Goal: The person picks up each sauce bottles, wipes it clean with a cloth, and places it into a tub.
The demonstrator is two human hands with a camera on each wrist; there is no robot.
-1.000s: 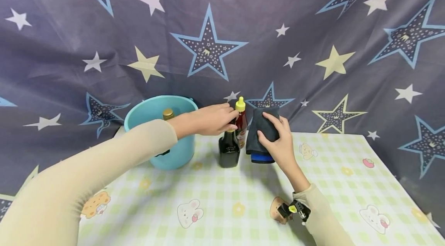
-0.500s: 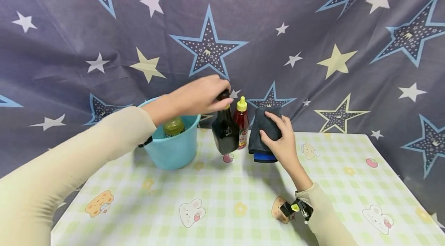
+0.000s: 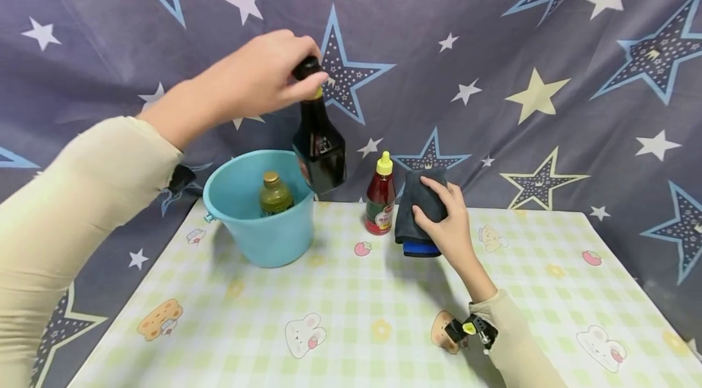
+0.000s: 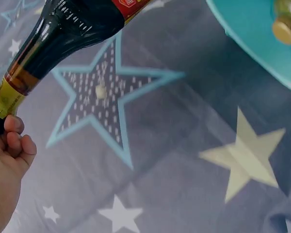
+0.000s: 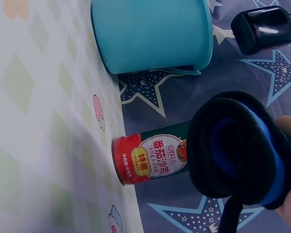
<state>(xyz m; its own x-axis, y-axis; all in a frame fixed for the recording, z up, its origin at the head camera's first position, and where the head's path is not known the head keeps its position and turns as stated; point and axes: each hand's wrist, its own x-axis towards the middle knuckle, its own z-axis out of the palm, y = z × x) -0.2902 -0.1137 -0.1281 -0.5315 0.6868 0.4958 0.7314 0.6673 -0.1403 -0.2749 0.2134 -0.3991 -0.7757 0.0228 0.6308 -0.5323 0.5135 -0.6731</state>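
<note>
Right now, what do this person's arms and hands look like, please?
The left hand and right hand wear no gloves. The left sleeve and right sleeve are plain cream. A small black device with a yellow part sits at the right one's cuff; a black piece partly shows at the left's.

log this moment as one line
left hand: grips dark bottle by top, aloft | right hand: holds dark cloth | bucket: green bottle inside | red sauce bottle: upright on table
</note>
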